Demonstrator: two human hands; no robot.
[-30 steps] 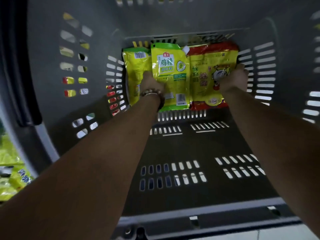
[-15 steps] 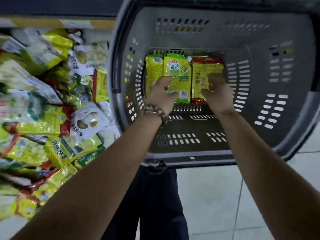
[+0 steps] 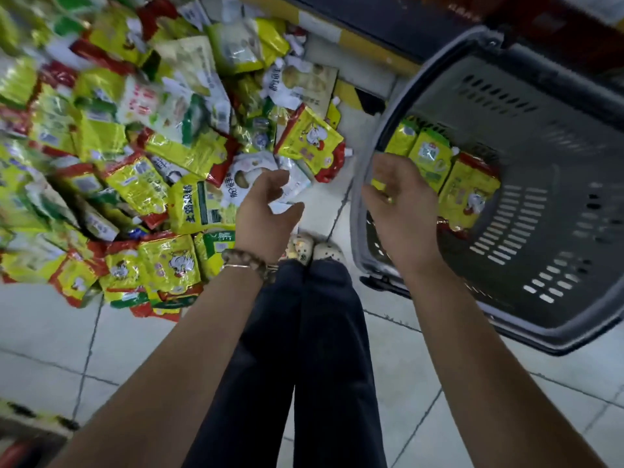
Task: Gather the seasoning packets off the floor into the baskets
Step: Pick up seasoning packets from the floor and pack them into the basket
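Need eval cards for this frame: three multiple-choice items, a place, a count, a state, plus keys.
1. The packet pile lies: A left of the basket; B inside it; C right of it.
2. The basket's packets number: A one; B three; C six.
3. The left hand and right hand: A both grip packets; B both open, empty; C both grip the rim.
1 A, it covers the floor beyond the left rim. 2 B, three lie side by side. 3 B, both loosely spread, nothing held.
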